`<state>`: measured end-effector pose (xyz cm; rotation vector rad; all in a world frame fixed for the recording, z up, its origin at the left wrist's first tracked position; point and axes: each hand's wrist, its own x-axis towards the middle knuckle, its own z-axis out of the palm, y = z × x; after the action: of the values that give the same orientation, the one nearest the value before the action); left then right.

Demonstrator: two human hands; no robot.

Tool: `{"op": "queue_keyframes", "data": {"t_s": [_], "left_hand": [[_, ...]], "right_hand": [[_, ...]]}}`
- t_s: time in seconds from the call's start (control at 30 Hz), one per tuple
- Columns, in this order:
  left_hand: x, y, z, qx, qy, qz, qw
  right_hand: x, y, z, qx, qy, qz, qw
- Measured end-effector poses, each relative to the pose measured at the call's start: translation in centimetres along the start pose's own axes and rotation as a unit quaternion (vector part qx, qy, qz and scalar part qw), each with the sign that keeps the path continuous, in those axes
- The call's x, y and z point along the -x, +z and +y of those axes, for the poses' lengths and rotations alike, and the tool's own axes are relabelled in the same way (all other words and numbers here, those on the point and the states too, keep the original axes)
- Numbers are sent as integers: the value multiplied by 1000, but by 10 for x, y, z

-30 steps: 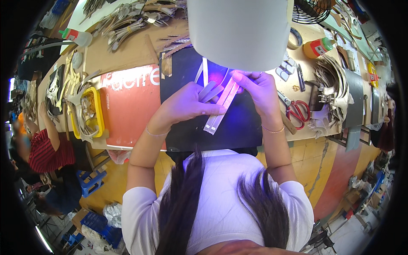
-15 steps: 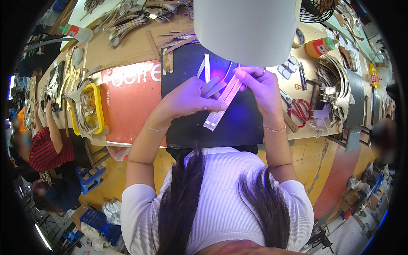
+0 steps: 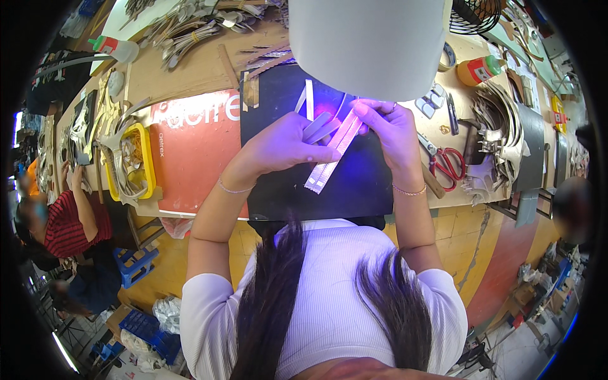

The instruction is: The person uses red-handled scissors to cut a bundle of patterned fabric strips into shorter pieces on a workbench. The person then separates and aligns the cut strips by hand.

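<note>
Over a black mat [image 3: 361, 183] on the workbench, both my hands hold a long pale strip [image 3: 328, 163] that slants down to the left. My left hand [image 3: 285, 149] pinches it near the middle, next to a couple of grey strips [image 3: 320, 126]. My right hand [image 3: 387, 130] grips its upper end. Purple light falls on the strip and fingers. A large white lampshade [image 3: 370, 44] hangs just above and hides the far part of the mat.
A red sheet [image 3: 190, 158] lies left of the mat, with a yellow tray [image 3: 147, 161] beyond it. Red scissors [image 3: 446, 164], a glue bottle [image 3: 482, 68] and metal parts sit at the right. Another person in a red striped shirt [image 3: 60, 221] sits at far left.
The view has shifted slightly. Both hands keep their hold on the strip in nearly the same place over the mat.
</note>
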<state>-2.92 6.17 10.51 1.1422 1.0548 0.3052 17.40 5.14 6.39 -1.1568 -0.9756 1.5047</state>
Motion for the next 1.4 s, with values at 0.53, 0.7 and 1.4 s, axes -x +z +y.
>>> {"op": "queue_keyframes", "data": {"t_s": [0.53, 0.7, 1.4], "left_hand": [[-2, -4, -6, -35, 18, -17, 999], [-1, -17, -30, -131, 4, -120, 984], [-84, -33, -69, -363, 185, 372, 834]], "right_hand": [[3, -3, -2, -14, 33, -17, 999], [25, -13, 12, 34, 119, -94, 988], [58, 12, 48, 468, -67, 12, 881]]}}
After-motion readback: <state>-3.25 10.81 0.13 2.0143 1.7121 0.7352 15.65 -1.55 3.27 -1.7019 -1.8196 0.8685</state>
